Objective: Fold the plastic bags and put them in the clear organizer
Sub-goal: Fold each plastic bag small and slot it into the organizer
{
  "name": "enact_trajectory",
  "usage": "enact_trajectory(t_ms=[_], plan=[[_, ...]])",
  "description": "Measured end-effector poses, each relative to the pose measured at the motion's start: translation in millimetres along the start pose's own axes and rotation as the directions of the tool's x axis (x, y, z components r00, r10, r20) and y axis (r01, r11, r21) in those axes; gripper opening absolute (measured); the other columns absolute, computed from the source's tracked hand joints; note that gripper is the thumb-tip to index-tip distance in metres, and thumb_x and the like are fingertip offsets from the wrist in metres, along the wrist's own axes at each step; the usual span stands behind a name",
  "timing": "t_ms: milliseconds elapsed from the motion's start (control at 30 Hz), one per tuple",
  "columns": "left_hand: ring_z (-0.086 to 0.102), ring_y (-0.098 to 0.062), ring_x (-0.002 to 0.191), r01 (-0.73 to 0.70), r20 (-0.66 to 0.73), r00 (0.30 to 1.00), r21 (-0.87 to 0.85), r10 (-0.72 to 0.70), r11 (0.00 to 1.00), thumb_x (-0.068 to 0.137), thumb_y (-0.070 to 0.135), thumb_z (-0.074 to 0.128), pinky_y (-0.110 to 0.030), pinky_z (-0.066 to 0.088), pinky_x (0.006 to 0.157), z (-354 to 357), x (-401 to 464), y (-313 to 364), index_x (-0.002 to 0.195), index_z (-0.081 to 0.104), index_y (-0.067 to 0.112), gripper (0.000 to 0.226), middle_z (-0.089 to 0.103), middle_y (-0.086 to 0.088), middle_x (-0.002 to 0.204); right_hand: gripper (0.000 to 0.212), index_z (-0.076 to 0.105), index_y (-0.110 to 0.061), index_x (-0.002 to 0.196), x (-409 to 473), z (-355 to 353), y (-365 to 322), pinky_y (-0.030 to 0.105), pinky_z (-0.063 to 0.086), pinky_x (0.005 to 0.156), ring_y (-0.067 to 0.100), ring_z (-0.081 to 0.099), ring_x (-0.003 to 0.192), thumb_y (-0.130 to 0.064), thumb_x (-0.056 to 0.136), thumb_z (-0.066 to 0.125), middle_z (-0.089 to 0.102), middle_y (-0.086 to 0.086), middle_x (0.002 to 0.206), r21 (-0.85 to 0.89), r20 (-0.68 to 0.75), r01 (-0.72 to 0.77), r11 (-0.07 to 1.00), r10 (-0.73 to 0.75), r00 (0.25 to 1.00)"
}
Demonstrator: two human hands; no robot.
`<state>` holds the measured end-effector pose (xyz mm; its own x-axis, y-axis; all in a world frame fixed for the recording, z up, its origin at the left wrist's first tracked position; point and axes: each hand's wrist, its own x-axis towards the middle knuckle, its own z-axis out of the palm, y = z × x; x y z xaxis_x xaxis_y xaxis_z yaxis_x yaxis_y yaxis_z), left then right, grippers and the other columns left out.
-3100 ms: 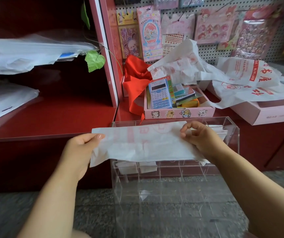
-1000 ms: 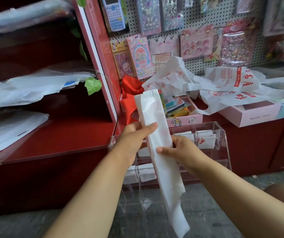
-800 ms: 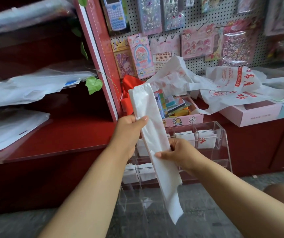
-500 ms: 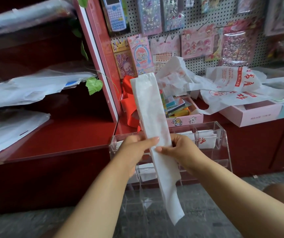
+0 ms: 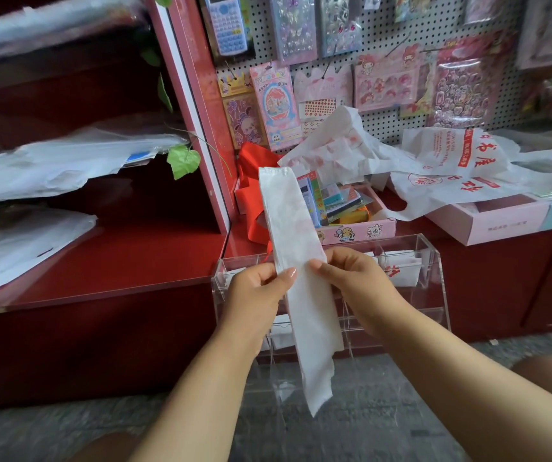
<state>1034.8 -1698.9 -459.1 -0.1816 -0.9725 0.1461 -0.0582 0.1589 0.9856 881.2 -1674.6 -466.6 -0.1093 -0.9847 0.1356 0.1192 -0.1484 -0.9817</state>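
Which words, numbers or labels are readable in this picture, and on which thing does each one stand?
"3D": top of the pink sticker pack, faint.
"DIY": small label low on that pack, faint.
White printed bag: big red Chinese characters, crumpled and blurred, not surely readable.
Folded bag: pale pink print, unreadable.
Pink box, calculator: print too small.
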Motion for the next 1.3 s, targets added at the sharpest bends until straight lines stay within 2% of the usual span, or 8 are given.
enact_trajectory(t_ms=[133, 300, 400, 533, 700, 933, 1133, 1300], plan=[[0.049, -0.021, 0.073, -0.077, -0.038, 0.996, -0.022, 0.076, 0.997, 0.073, 0.044, 0.073, -0.034, 0.039, 0.072, -1, -2, 4, 0.085, 0.063, -0.007, 0.054, 0.058, -0.012, 0.082, 0.016, 0.066, -0.003, 0.08, 1, 0, -3, 0.029, 0.058, 0.075, 0.019, 0.069, 0.079, -0.013, 0.092, 0.062, 0.075, 0.007, 0.085, 0.022, -0.013, 0.023, 0.999, -0.023, 1.0], [0.046, 0.024, 0.109, -0.217, -0.074, 0.97, 0.152, 0.23, 0.964, 0.086, 0.012, 0.071, 0.002, 0.034, 0.082, -6, 1, 7, 0.077, 0.074, 0.016, 0.011, 0.052, 0.024, 0.126, 0.026, 0.062, 0.008, 0.084, 0, -1, -6, 0.042, 0.05, 0.082, 0.025, 0.058, 0.079, -0.017, 0.093, 0.063, 0.067, 0.026, 0.09, -0.022, -0.032, 0.068, 0.997, -0.068, 0.997], [0.049, 0.015, 0.115, -0.285, -0.029, 0.955, 0.191, 0.296, 0.939, 0.088, 0.011, 0.07, -0.002, 0.034, 0.093, -9, 6, 10, 0.08, 0.076, 0.023, 0.015, 0.064, 0.019, 0.115, 0.028, 0.063, 0.009, 0.089, 1, -4, -11, 0.039, 0.05, 0.079, 0.023, 0.055, 0.077, -0.019, 0.093, 0.063, 0.065, 0.029, 0.091, -0.082, -0.035, 0.113, 0.99, -0.116, 0.993], [0.056, -0.01, 0.081, -0.315, 0.034, 0.949, 0.144, 0.314, 0.938, 0.085, 0.03, 0.067, -0.03, 0.046, 0.082, -4, 6, 14, 0.079, 0.07, 0.011, 0.021, 0.062, -0.001, 0.086, 0.025, 0.063, 0.009, 0.089, 5, -11, -14, 0.03, 0.049, 0.075, 0.02, 0.057, 0.076, -0.016, 0.093, 0.063, 0.065, 0.013, 0.081, -0.072, -0.045, 0.14, 0.988, -0.143, 0.989], [0.065, -0.033, 0.111, -0.115, 0.062, 0.991, -0.057, 0.118, 0.992, 0.084, 0.027, 0.064, -0.053, 0.046, 0.103, 4, 7, 16, 0.104, 0.076, 0.014, 0.027, 0.072, -0.013, 0.111, 0.02, 0.064, -0.001, 0.084, 10, -21, -9, 0.034, 0.048, 0.076, 0.021, 0.056, 0.075, -0.018, 0.094, 0.062, 0.063, 0.009, 0.08, -0.041, -0.039, 0.087, 0.995, -0.089, 0.995], [0.057, -0.029, 0.125, 0.105, 0.107, 0.992, -0.377, -0.07, 0.92, 0.088, 0.008, 0.063, -0.05, 0.035, 0.114, 10, 8, 13, 0.13, 0.057, -0.003, 0.044, 0.064, -0.02, 0.127, 0.03, 0.064, -0.017, 0.066, 15, -25, -5, 0.022, 0.047, 0.062, 0.009, 0.059, 0.063, -0.014, 0.095, 0.059, 0.066, -0.004, 0.067, 0.009, -0.019, 0.017, 1.0, -0.017, 1.0], [0.065, -0.028, 0.113, 0.126, 0.131, 0.989, -0.443, -0.075, 0.888, 0.093, 0.013, 0.053, -0.044, 0.046, 0.106, 15, 2, 13, 0.118, 0.062, -0.007, 0.034, 0.069, -0.02, 0.116, 0.037, 0.058, -0.018, 0.061, 16, -22, -5, 0.018, 0.043, 0.055, 0.006, 0.056, 0.057, -0.011, 0.097, 0.054, 0.063, -0.006, 0.063, 0.063, 0.009, -0.068, 0.996, 0.068, 0.998], [0.068, -0.029, 0.106, 0.122, 0.105, 0.991, -0.433, -0.084, 0.893, 0.088, 0.025, 0.057, -0.037, 0.055, 0.093, 14, 2, 17, 0.113, 0.066, -0.005, 0.04, 0.072, -0.02, 0.109, 0.03, 0.058, -0.015, 0.066, 14, -19, -6, 0.027, 0.043, 0.069, 0.01, 0.058, 0.068, -0.009, 0.095, 0.056, 0.066, -0.004, 0.07, 0.027, 0.014, -0.08, 0.996, 0.079, 0.997]])
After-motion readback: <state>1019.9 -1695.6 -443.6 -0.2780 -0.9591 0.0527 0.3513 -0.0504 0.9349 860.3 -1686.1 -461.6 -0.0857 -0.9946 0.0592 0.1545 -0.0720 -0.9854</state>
